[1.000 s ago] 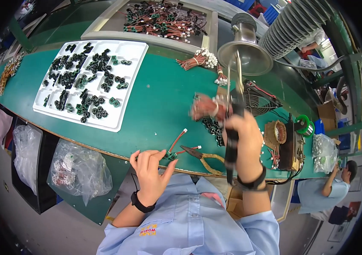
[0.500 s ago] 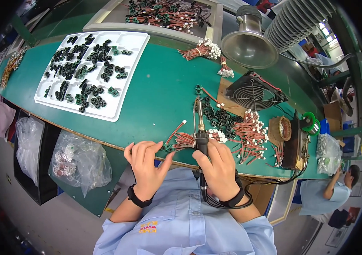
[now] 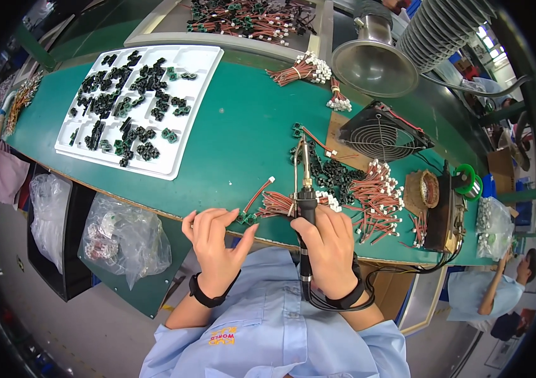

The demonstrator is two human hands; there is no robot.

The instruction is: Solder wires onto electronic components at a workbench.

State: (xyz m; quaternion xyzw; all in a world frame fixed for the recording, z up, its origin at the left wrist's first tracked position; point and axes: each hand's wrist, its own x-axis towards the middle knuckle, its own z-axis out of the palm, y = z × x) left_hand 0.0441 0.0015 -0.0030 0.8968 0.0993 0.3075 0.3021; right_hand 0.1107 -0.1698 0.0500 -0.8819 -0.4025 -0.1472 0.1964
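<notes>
- I see the right hand [image 3: 329, 252] gripping a soldering iron [image 3: 306, 203].
- Left hand [image 3: 216, 242], half-spread, at a green circuit board [image 3: 246, 218] (I can't tell if gripping).
- Shirt [image 3: 265, 334]: yellow-and-pink lettering [image 3: 222, 339].

Both my forearms [image 3: 188, 314] angle inward, hands side by side and apart in front of me. Left hand [image 3: 216, 251] is back-up, fingers [image 3: 202, 220] bent, thumb [image 3: 243, 240] set off from the index finger [image 3: 225, 218] in a V. Right hand [image 3: 332, 255] is curled in a grip, thumb in along its inner side, wrist [image 3: 346, 292] roughly straight.
</notes>
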